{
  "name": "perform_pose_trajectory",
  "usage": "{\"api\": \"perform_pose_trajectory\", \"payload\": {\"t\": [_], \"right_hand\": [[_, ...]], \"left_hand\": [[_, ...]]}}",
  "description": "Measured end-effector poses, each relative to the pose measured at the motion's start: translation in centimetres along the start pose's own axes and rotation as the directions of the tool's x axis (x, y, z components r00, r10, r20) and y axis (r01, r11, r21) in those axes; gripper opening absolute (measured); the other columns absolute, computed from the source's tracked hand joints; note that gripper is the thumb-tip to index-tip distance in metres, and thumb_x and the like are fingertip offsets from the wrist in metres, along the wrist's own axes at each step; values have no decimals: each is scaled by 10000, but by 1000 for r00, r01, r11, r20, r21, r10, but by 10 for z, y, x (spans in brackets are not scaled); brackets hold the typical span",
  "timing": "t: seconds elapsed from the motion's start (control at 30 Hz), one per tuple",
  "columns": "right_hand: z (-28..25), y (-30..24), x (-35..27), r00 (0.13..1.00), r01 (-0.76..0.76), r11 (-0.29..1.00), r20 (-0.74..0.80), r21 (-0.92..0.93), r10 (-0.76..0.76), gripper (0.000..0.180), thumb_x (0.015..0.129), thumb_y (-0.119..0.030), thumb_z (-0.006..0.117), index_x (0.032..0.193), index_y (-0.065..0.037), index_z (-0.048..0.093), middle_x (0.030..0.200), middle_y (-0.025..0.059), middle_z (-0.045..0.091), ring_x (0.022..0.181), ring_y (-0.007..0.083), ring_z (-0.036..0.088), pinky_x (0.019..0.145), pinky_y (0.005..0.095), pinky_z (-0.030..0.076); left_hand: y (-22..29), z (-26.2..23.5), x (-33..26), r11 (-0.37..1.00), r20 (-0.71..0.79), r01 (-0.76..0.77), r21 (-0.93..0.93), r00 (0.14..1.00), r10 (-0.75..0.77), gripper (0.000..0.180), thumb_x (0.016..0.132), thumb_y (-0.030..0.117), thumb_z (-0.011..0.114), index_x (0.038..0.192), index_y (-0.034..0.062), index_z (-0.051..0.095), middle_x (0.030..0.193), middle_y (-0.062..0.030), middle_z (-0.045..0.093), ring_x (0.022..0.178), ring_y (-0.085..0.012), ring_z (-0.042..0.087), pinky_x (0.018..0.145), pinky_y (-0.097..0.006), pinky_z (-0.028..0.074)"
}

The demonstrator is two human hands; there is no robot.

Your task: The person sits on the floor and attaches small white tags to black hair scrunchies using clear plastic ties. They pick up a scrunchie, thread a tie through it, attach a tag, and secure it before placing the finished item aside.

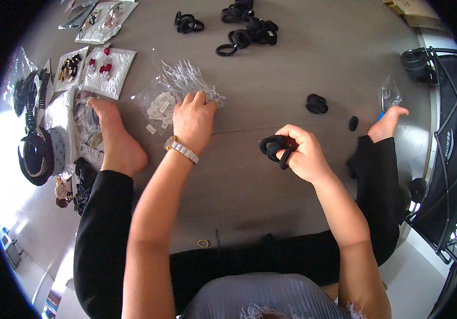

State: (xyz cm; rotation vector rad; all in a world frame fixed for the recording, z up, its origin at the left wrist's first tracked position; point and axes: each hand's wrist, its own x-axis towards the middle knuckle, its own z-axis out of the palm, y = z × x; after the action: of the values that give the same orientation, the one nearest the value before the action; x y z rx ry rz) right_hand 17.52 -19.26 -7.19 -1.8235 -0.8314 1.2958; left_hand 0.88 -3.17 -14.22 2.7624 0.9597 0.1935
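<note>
My left hand (194,118), with a watch on its wrist, reaches down at the edge of a bundle of thin white plastic tag strings (187,77). Its fingers are curled, and their tips are hidden. Small white paper tags (161,108) lie in a clear bag just left of that hand. A bunch of black hair ties (273,145) is gripped in my right hand (308,158), raised over the floor between my legs. One black loop hangs lower than the others, near the thumb.
Black hair ties (252,31) are heaped at the far middle, with a smaller group (187,23) to their left. Another bunch (317,103) lies right. Packaged accessories (107,69) and black headbands (37,154) crowd the left. A black folding frame (454,127) stands far right.
</note>
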Motion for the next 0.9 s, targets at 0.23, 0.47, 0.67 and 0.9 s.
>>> {"api": "perform_pose_trajectory", "payload": {"t": [0.23, 0.47, 0.67, 0.9], "right_hand": [[-2, -8, -3, 998, 59, 996, -28, 73, -57, 143, 703, 62, 602, 806, -17, 541, 668, -12, 544, 608, 49, 503, 541, 210, 413], [-13, -33, -18, 959, 241, 881, 40, 408, -281, 215, 697, 93, 574, 874, -27, 545, 835, -2, 581, 790, 78, 544, 706, 220, 444], [-3, -71, -69, 966, 200, 793, 18, 575, -256, 172, 753, 46, 596, 909, -15, 554, 1022, 81, 585, 925, 126, 544, 800, 260, 455], [-43, -105, -137, 935, 344, 845, -63, 409, -350, 122, 772, 43, 586, 886, 2, 578, 891, 83, 629, 829, 130, 588, 771, 267, 482]], "left_hand": [[-13, -15, 13, 981, -16, -182, -68, 983, 181, 27, 672, 84, 588, 661, 70, 608, 796, -49, 551, 793, -216, 548, 663, -344, 462], [27, -102, 5, 68, 304, 338, -939, 904, -300, 63, 806, -1, 547, 757, -8, 586, 732, -67, 607, 621, -125, 571, 565, -227, 460], [89, -118, -40, -384, 315, 262, -885, 945, -83, 24, 807, -12, 564, 799, 10, 571, 777, -96, 620, 638, -147, 586, 569, -247, 480], [154, -151, -56, -646, 188, 169, -745, 981, 40, 35, 785, -10, 599, 817, 3, 603, 771, -78, 617, 660, -126, 573, 576, -244, 465]]}}
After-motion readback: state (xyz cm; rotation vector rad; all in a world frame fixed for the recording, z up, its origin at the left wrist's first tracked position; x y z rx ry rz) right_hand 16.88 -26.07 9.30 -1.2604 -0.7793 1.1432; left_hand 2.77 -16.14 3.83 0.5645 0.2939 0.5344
